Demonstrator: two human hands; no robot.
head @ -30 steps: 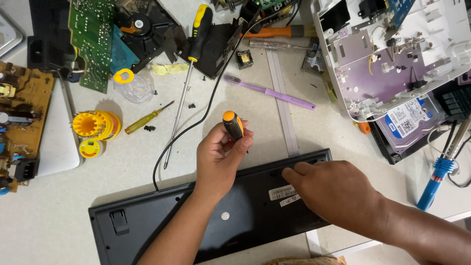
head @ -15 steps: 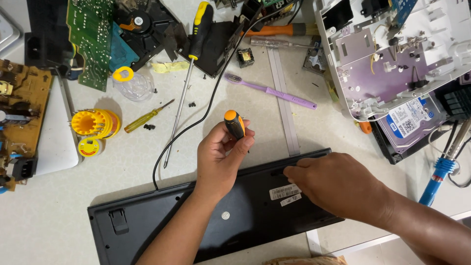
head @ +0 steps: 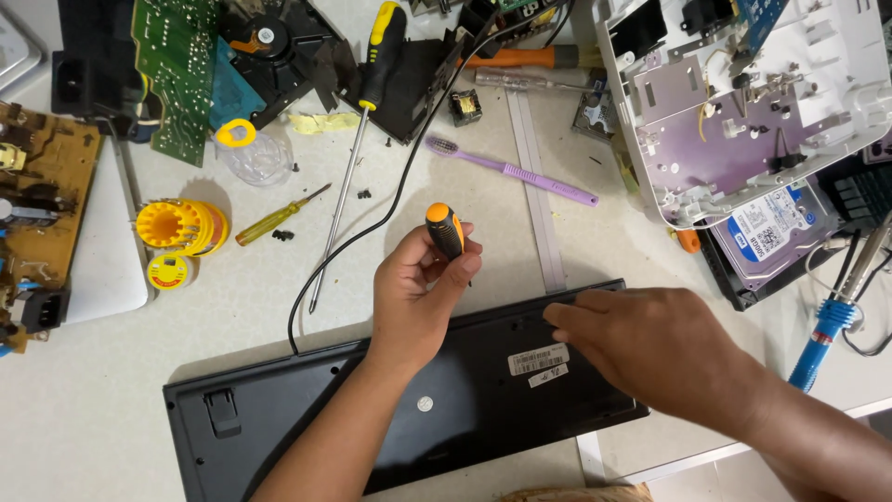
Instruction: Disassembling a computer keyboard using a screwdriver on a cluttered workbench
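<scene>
A black keyboard [head: 279, 409] lies face down on the pale table, its cable [head: 372, 223] running up and away. My left hand [head: 418, 297] grips a small screwdriver with an orange and black handle [head: 444, 228], held upright over the keyboard's back edge. My right hand [head: 650, 349] rests flat on the keyboard's right half, fingertips at the top edge near a white label [head: 539, 360].
A long yellow-handled screwdriver [head: 372, 93], a small yellow screwdriver [head: 269, 218], a purple toothbrush [head: 511, 172], yellow solder spools [head: 177, 228], green [head: 177, 65] and brown [head: 37, 186] circuit boards, an opened white device [head: 743, 102], a hard drive [head: 771, 232] and a blue soldering iron [head: 822, 330] lie around.
My left hand with the screwdriver shifted slightly right and up. My right hand slid a little along the keyboard's top edge.
</scene>
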